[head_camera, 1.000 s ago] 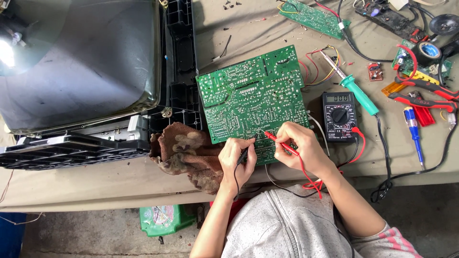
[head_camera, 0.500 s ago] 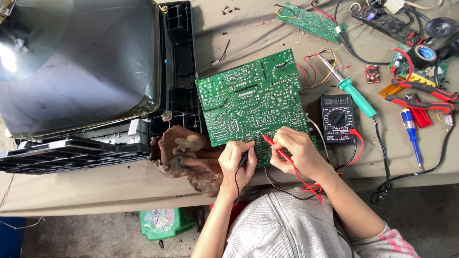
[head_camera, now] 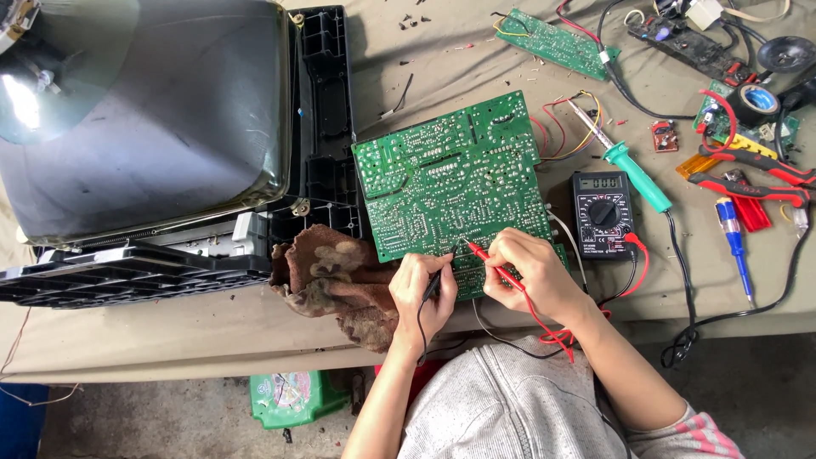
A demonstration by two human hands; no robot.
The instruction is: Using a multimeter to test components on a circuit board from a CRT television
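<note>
A large green circuit board [head_camera: 450, 183] lies solder side up on the workbench. My left hand [head_camera: 422, 296] grips a black test probe [head_camera: 433, 283] at the board's near edge. My right hand [head_camera: 531, 272] grips a red test probe [head_camera: 489, 257], its tip touching the board near the black one. Red and black leads run from the probes to a black digital multimeter [head_camera: 602, 214] just right of the board.
A CRT tube in its black frame [head_camera: 161, 144] fills the left. A brown rag [head_camera: 331, 280] lies beside my left hand. A teal soldering iron [head_camera: 633, 174], red pliers [head_camera: 748, 166], a blue screwdriver [head_camera: 735, 242], tape and smaller boards [head_camera: 557, 41] lie to the right.
Both hands have shifted slightly along the board's near edge, and the red probe tip now rests a little further left, close to the black probe.
</note>
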